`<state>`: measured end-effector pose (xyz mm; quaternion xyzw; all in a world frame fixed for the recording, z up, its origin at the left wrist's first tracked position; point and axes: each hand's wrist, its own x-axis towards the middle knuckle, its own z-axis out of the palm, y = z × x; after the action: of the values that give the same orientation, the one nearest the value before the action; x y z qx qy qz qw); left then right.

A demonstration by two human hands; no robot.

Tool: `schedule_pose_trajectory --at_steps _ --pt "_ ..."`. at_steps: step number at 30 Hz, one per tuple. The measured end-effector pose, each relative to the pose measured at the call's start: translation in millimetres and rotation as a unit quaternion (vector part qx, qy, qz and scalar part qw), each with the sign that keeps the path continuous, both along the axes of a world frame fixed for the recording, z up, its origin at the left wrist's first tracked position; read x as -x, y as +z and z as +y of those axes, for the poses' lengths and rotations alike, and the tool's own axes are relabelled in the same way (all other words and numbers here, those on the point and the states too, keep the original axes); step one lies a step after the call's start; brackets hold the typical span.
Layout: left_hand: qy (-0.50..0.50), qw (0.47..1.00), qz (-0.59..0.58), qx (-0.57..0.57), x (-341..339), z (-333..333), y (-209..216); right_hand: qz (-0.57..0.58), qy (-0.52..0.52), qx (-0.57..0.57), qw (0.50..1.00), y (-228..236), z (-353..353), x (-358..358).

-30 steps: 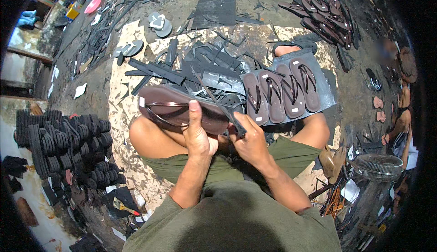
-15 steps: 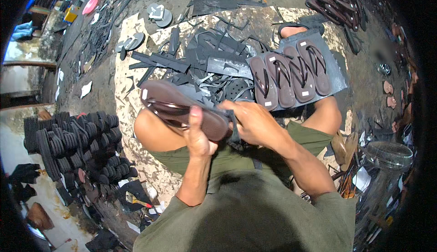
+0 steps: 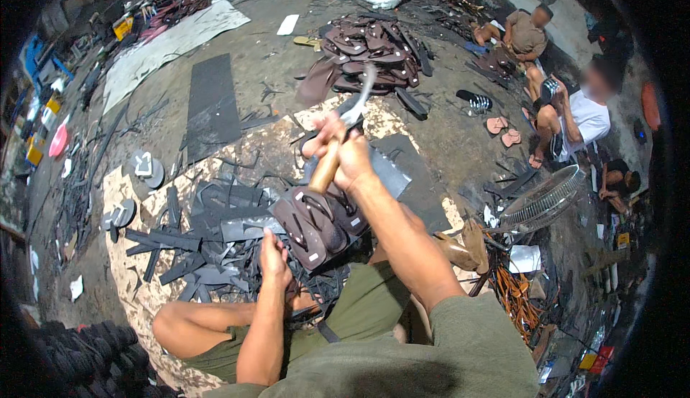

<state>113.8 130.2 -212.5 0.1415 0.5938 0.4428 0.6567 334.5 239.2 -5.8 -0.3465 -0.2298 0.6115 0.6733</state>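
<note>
My right hand (image 3: 347, 159), raised over the work mat, is closed round a curved-blade tool with a wooden handle (image 3: 326, 171). The bright curved metal end points away from me and is smeared by motion. Beneath this hand and forearm, brown thong sandals (image 3: 305, 229) lie together, partly hidden. My left hand (image 3: 274, 260) is low beside the nearest sandal and holds nothing, its fingers apart. Black rubber offcuts (image 3: 223, 207) spread to its left. A blurred brown sandal (image 3: 318, 80) shows at the near left side of the sandal pile (image 3: 374, 46).
Grey-and-white slippers (image 3: 146, 168) lie at the mat's left. A fan (image 3: 543, 197) and brown strips (image 3: 514, 297) stand on my right. Farther right, a person in a white shirt (image 3: 586, 121) handles a sandal; another person (image 3: 528, 31) sits behind. Stacked black soles (image 3: 93, 362) fill the lower left.
My view has swung up and to the right. The sandal has left my left hand. My right hand has risen forward, and the curved-blade tool now shows in it.
</note>
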Motion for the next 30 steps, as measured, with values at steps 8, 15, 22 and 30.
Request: schedule_pose_trajectory --at_steps 8,15,22,30 --pt "-0.077 0.993 0.049 0.076 -10 20 -27 -0.336 0.127 0.148 0.921 -15 -88 -53" --pt "0.060 0.944 -0.321 0.055 -38 24 26 -0.271 0.097 0.203 0.936 -61 -177 -56" --pt "-0.057 0.998 -0.004 0.004 -72 18 -5 -0.334 0.183 0.217 0.899 -69 -198 -33" --pt "0.025 0.998 -0.031 0.047 -1 22 22 -0.585 0.286 0.197 0.733 -30 -212 0"
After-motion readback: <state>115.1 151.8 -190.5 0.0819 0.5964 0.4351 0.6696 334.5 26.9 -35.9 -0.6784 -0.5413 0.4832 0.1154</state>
